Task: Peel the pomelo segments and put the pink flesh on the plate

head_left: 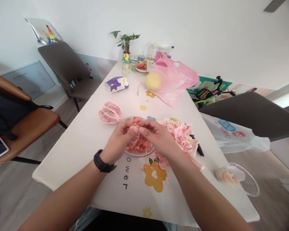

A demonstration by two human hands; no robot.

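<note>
Pink fruit piece (135,138) is above the plate (137,154) in the head view. The left hand (119,138) grips it, and the right hand (159,136) pinches at its edge. Torn peel (180,133) lies to the right; a bigger fruit chunk (110,113) sits to the left, farther off.

The left wrist (104,158) bore a black band (102,163), broad, matte and snug, its edge standing a little proud on the inner side; whether it carried a watch face could not be made out. The left hand (122,138) and right hand (160,136) were bare, as were the left forearm (69,189) and right forearm (197,183). Plain black cloth (125,221) covered the lap, with faded blue denim (86,218) showing at either side.
</note>
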